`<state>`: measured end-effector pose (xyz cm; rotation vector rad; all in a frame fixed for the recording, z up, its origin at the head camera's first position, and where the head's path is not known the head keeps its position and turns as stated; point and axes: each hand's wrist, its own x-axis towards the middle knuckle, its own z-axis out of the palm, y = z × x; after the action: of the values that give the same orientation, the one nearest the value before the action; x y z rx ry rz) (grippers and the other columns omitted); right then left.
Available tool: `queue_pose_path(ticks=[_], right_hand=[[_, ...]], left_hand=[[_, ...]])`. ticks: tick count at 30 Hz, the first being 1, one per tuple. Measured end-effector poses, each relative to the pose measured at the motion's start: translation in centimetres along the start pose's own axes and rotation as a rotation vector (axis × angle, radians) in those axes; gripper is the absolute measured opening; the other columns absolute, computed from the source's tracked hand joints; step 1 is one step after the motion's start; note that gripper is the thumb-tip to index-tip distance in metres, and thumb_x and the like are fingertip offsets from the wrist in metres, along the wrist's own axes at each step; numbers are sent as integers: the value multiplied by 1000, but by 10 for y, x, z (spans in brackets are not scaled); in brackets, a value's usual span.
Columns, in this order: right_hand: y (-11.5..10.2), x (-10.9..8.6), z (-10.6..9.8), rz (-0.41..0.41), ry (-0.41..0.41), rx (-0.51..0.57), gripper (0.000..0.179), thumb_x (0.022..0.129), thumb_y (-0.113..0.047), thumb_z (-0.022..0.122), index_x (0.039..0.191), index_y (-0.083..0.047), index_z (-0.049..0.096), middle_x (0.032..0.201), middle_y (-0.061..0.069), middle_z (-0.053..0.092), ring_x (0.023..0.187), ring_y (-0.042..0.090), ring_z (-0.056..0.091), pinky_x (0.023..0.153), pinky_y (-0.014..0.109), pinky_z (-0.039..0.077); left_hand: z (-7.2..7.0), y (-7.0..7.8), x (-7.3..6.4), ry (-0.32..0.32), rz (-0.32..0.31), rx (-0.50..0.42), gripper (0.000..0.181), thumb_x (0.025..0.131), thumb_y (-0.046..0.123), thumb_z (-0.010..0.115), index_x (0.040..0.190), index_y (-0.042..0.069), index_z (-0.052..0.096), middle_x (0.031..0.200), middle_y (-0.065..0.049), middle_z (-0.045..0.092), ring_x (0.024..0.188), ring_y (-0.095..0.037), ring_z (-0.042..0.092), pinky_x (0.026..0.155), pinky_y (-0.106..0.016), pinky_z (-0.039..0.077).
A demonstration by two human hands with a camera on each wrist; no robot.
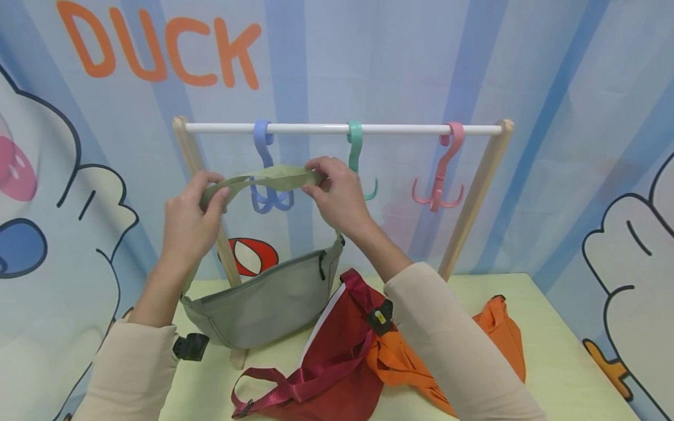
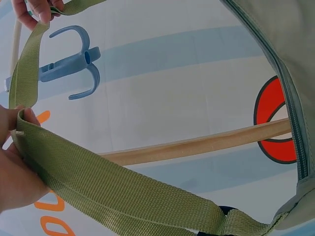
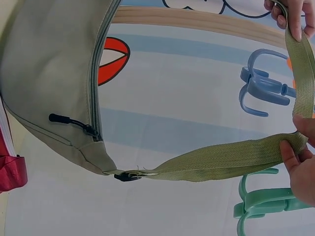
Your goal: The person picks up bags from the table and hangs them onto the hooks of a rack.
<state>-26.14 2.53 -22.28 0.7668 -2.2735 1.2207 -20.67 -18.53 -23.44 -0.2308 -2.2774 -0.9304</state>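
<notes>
A grey-green waist bag (image 1: 268,304) hangs by its green webbing strap (image 1: 279,172) from both hands, in front of the rack. My left hand (image 1: 192,219) pinches the strap at its left end, thumb against fingers. At the other end, my right hand (image 1: 339,193) pinches it too, as the right wrist view also shows. Between the hands the strap passes in front of the blue hook (image 1: 268,152); whether it touches the hook I cannot tell. The bag's zipper (image 3: 96,73) runs along its top edge. A black buckle (image 1: 192,347) dangles by the left sleeve.
The white bar (image 1: 316,128) on wooden posts also carries a green hook (image 1: 355,146) and a pink hook (image 1: 442,169). A red bag (image 1: 337,362) and an orange bag (image 1: 505,333) lie on the pale yellow table (image 1: 558,351), partly behind the right sleeve. A printed curtain stands behind.
</notes>
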Motion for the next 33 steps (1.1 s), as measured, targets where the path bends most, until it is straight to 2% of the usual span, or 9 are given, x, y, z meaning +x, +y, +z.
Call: queue_pose_path(ticks=[14,33], right_hand=[[2,4,1,20,23,-21,29,81,-2,68,108,1,59,98,12,58,82,20,56,71,25,47],[4,8,5,7,53,-56,27,80,-3,68,105,3,60,95,12,58,82,21,56,71,25,46]], left_hand=[[0,0,1,27,40,-3,18,94,16,50,104,1,56,76,-19,63,60,-25,52,54,-30,38],[2,-4,2,62,77,17,16,94,13,51,101,-1,56,75,-21,63,59,-28,57,51,-28,38]])
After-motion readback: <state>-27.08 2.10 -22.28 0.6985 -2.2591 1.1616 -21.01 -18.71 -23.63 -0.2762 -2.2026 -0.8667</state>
